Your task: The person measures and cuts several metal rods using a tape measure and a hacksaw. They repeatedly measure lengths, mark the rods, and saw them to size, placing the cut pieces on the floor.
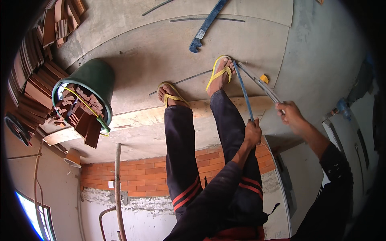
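Observation:
Below the right foot's toes, a long thin blue bar (pixel 244 89) runs up from my left hand (pixel 252 133), whose fingers are wrapped round its near end. My right hand (pixel 290 114) is closed on some thin grey metal rods (pixel 261 83), which slant up and left so that their far ends come close to the blue bar's tip by my right foot (pixel 220 76). Beside the rods lies a small yellow object (pixel 264 78), its kind unclear. Farther off, a blue metal bar with a hooked end (pixel 207 26) lies across a thin grey rod (pixel 181 19).
A green bucket (pixel 98 76) of broken reddish tile pieces stands at left, with stacked brown tile strips (pixel 28 60) beyond it. A wooden plank (pixel 140 115) crosses under my legs. Another rod (pixel 193 77) lies by my feet. A pole (pixel 118 180) stands before the brick-faced wall (pixel 140 172).

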The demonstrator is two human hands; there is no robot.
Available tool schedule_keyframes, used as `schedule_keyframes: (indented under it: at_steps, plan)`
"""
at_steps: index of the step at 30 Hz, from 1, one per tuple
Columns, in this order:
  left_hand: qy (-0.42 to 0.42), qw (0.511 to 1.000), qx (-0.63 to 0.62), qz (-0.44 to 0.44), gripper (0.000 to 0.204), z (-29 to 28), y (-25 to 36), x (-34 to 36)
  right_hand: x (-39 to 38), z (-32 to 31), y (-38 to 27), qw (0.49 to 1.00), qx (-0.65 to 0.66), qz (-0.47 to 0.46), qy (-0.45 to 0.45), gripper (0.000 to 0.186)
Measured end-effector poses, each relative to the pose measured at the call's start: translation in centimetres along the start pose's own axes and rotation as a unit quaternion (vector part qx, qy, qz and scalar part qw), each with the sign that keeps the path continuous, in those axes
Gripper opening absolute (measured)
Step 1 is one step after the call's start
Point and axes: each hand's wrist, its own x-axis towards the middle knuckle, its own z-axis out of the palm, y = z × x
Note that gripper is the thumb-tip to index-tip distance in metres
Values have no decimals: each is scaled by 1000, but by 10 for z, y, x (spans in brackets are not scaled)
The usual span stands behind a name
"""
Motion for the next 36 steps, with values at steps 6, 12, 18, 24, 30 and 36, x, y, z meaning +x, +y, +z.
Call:
schedule_keyframes:
  at_steps: [6,12,18,24,30,36]
  plan:
    - [6,1000,-6,19,41,1,-14,4,-10,20,17,998,44,7,37,20]
    - [-14,999,-36,-3,40,4,0,1,0,-7,-6,999,28,42,-7,20]
    - [-9,997,-70,-23,39,7,10,-2,1,-29,-37,982,69,133,-111,25]
    - [-11,998,-43,52,36,8,-2,4,12,-24,-22,978,49,118,-164,18]
    - [29,962,150,227,30,3,-29,18,2,-5,-16,968,192,100,-126,9]
    - [-28,984,93,148,23,-3,-44,21,-10,45,-3,951,280,67,-113,3]
